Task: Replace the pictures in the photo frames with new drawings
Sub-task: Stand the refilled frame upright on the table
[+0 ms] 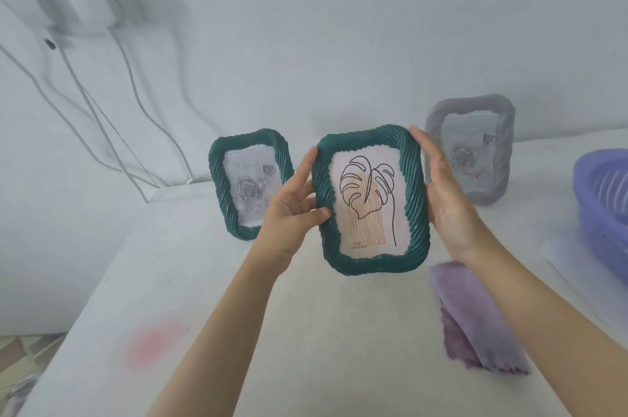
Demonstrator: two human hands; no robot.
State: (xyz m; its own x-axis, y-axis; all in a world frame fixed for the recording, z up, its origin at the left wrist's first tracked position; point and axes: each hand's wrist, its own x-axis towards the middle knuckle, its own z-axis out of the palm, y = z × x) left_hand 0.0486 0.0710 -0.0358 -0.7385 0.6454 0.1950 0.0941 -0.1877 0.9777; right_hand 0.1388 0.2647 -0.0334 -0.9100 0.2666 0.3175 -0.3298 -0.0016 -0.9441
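I hold a dark green twisted-rim photo frame (416,185) upright above the table, its front toward me, showing a line drawing of a leaf (365,192). My left hand (292,202) grips its left edge, thumb curled onto the front rim. My right hand (441,188) lies against its right edge with fairly straight fingers. A second green frame (217,178) with a grey rose picture stands at the back left. A grey-lilac frame (503,158) with a rose picture stands at the back right, partly hidden by my right hand.
A purple cloth (475,321) lies on the white table (306,331) under my right forearm. A blue-violet plastic basket (601,199) sits at the right edge, white paper (577,267) beneath it. White cables (102,110) hang down the wall at left. A pink stain (149,345) marks the table.
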